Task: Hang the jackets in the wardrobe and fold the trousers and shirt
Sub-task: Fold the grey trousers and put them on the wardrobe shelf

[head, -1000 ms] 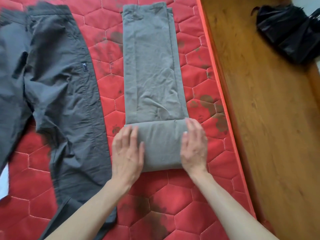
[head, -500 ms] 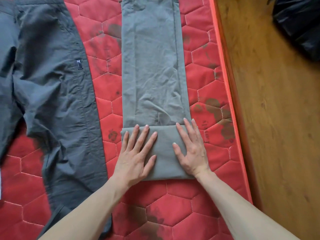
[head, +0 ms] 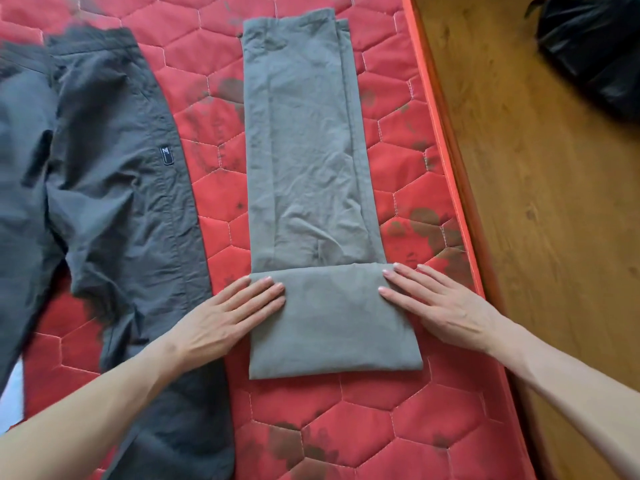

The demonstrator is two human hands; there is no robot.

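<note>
The light grey trousers (head: 304, 161) are lying on the red quilted mattress (head: 408, 424), close to its right edge, with their long axis running from the near end away toward the far end. The near end is turned over on itself into a thick folded band (head: 332, 323) lying crosswise. The left hand (head: 225, 320) is lying flat at the left end of that band, fingers straight and together, fingertips resting on the cloth's upper left corner; it is released, grasping nothing. The right hand (head: 440, 306) is lying flat at the band's right end, fingers straight and slightly spread, tips touching the upper right corner, likewise released. The band is sitting between the two hands. A darker grey pair of trousers (head: 104, 188) is lying spread out toward the mattress's left side, apart from the light pair. Beyond the right edge a wooden floor (head: 540, 202) is showing, with a black bag (head: 595, 53) on it.
</note>
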